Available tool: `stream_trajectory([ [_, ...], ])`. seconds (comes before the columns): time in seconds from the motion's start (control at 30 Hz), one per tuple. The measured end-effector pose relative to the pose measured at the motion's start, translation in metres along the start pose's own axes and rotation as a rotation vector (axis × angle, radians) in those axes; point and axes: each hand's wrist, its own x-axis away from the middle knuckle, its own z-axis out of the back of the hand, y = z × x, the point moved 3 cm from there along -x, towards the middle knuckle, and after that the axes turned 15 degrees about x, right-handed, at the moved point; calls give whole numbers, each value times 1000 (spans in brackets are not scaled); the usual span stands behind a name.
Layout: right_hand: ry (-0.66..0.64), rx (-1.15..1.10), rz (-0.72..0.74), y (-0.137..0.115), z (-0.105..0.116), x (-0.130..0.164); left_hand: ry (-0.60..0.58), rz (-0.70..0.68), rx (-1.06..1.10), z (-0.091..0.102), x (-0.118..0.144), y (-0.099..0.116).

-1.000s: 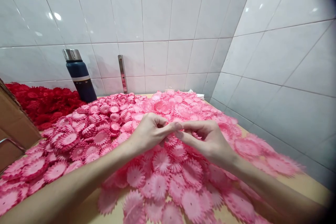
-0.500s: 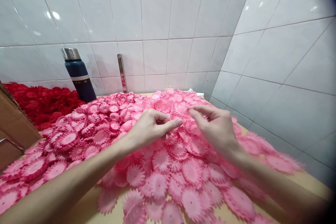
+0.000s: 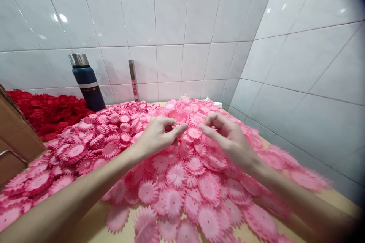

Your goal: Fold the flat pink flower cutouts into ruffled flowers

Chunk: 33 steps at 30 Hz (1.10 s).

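Observation:
My left hand (image 3: 158, 134) hovers over the middle of a large heap of pink scalloped fabric flower discs (image 3: 173, 174). Its thumb and curled fingers press together; whatever is between them is too small or hidden to make out. Just to the right, over the same heap, is my right hand (image 3: 228, 136). Its thumb and forefinger are bent into a pinch pointing at the left hand, and I cannot make out what they hold. A short gap separates the two hands. Many discs have a small dark dot at the centre.
Dark red petal pieces (image 3: 57, 112) are piled at the back left beside a cardboard box (image 3: 18, 133). A dark blue bottle (image 3: 89, 87) with a steel cap stands by the tiled wall. A metal strip (image 3: 133, 79) leans there. The yellowish tabletop (image 3: 94, 218) shows at the front.
My left hand has shifted slightly left and up. My right hand has also come a little to the left, its fingers more curled. The heap looks the same.

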Motion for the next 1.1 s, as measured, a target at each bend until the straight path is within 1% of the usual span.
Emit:
stream_trajectory([
  [0.07, 10, 105, 53, -5, -2, 2, 5, 7, -6, -2, 0, 0],
  [0.13, -3, 157, 86, -10, -4, 5, 13, 14, -12, -3, 1, 0],
  [0.27, -64, 155, 148, -17, -9, 11, 2, 23, 49, -7, 1, 0],
  [0.47, -115, 140, 228, -23, -11, 14, -73, 24, 137, -11, 3, -2],
  [0.57, -82, 137, 142, -21, -9, 14, -88, 14, 150, -14, 5, 0],
  [0.67, -6, 99, 29, -16, -6, 11, -78, 8, 153, -17, 6, 4],
  [0.83, 174, 111, -78, -4, 6, 1, -75, -2, 113, -17, 8, 8],
  [0.97, 388, 78, -214, 14, 24, -7, -91, -8, 40, -13, 7, 5],
  [1.0, 395, 75, -220, 17, 26, -9, -87, -18, 8, -11, 7, 3],
  [1.03, 374, 64, -204, 19, 26, -10, -81, -35, -27, -10, 6, 2],
  [1.1, 270, 1, -126, 19, 21, -11, -72, -83, -93, -7, 3, 0],
])
